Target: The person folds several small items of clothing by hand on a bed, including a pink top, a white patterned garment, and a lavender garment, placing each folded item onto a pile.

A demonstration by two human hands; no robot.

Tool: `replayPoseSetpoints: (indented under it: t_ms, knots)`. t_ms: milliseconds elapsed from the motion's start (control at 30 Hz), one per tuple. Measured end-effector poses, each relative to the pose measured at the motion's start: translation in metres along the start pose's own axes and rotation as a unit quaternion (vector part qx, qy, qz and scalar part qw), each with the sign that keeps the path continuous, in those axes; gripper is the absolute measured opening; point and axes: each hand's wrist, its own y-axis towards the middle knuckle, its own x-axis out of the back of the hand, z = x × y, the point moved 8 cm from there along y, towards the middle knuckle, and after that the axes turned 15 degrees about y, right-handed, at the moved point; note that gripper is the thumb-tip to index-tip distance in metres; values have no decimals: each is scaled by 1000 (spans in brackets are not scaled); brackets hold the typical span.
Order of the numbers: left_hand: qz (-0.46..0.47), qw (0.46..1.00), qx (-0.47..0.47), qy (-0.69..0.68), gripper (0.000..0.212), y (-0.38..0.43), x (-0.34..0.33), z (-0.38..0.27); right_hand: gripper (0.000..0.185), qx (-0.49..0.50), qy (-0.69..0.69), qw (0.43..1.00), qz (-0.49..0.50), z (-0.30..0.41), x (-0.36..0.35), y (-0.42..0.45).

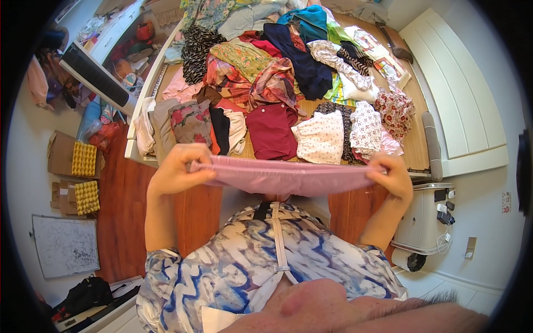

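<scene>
A pink elastic-waisted garment [291,177] is stretched sideways in front of my chest. My left hand [183,166] pinches its one end, and my right hand [389,172] pinches the other. Beyond it, on the bed's near edge, lie a folded dark red garment [272,131], a white patterned garment [320,137], a folded floral garment [365,129] and a grey garment with red flowers [191,123]. Farther back, a loose heap holds a navy garment [306,68], a yellow floral cloth [239,58] and a teal garment [306,21].
The bed frame [132,139] stands just past my hands. At the right is a cabinet [420,220] with chargers on top. On the left are a tower-shaped appliance [98,79], cardboard boxes [62,154], yellow egg trays [86,197] and a whiteboard [66,245].
</scene>
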Motion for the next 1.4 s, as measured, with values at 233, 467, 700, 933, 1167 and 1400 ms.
replayPoseSetpoints:
  t_ms: [233,467,700,933,1167,1400]
  knots:
    - [-195,920,217,-259,15,27,-49,44,13,-90,180,973,-110,-27,-66,49]
    - [-228,972,57,-21,13,56,-93,-6,13,-53,298,953,9,-16,-164,67]
    - [-227,972,54,11,13,48,-85,-3,18,-74,310,945,67,-16,-170,65]
    - [-223,973,36,47,20,41,-80,-12,19,-28,290,954,67,-16,-175,62]
    - [-154,984,11,94,40,39,-88,-26,12,-21,167,985,22,-18,-173,60]
    - [-153,985,22,77,22,40,-91,-21,14,60,51,997,9,2,-169,63]
